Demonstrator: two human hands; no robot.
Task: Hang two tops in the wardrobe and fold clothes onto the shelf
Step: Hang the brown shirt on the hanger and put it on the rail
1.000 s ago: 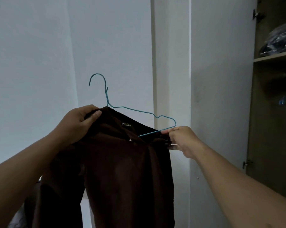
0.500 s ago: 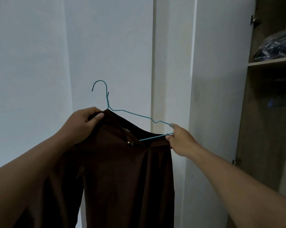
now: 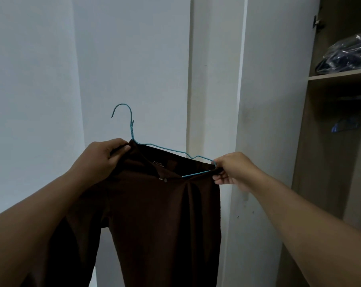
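A dark brown top (image 3: 158, 214) hangs in front of me on a teal wire hanger (image 3: 131, 129), whose hook points up and to the left. My left hand (image 3: 100, 160) grips the top's left shoulder at the hanger's neck. My right hand (image 3: 231, 170) pinches the hanger's right end together with the fabric there. The hanger's left half is hidden inside the garment. The open wardrobe (image 3: 331, 162) stands to the right.
A white wardrobe door (image 3: 268, 100) stands open between me and the wardrobe's inside. A shelf (image 3: 339, 76) at the upper right carries a dark bundle in clear plastic (image 3: 349, 52). A blue hanger (image 3: 343, 125) hangs in the shadow below the shelf. White walls fill the left.
The view has turned a little to the right, showing more of the wardrobe. The fabric now reaches further along the hanger's right arm. Both hands keep their hold.
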